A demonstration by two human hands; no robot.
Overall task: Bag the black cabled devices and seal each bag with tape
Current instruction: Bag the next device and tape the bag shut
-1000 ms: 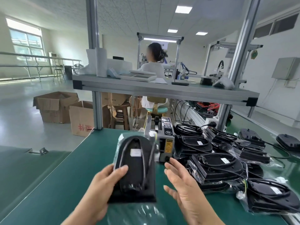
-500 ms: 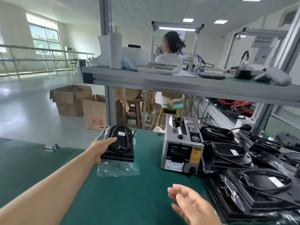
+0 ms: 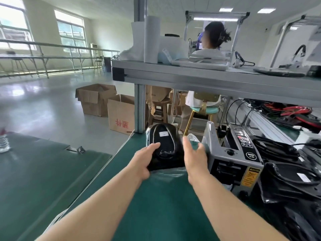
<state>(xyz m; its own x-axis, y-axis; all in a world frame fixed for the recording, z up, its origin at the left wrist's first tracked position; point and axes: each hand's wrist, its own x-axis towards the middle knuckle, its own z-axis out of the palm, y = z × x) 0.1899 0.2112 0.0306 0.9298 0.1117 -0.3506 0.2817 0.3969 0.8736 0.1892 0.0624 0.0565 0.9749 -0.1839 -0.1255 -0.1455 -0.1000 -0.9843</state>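
A black cabled device [image 3: 165, 146] in a clear plastic bag [image 3: 169, 173] lies on the green bench near its far edge, the bag's loose open end pointing toward me. My left hand [image 3: 144, 162] grips the device's left side with the thumb on top. My right hand [image 3: 194, 159] is at its right side, fingers spread and blurred, between the device and the grey tape dispenser [image 3: 232, 157]. Whether the right hand touches the bag is unclear. Several more black cabled devices [image 3: 284, 173], some bagged, are piled to the right of the dispenser.
An overhead shelf [image 3: 208, 79] on an aluminium post [image 3: 139, 108] spans the bench's far side. A second green table [image 3: 34, 171] with a water bottle [image 3: 3, 141] stands left. Cardboard boxes [image 3: 119, 113] sit on the floor. A person sits beyond the shelf, facing away.
My right hand has come forward from near me to the device's right side. The left hand still holds the bagged device near the bench's far edge. The view has moved closer and leftward.
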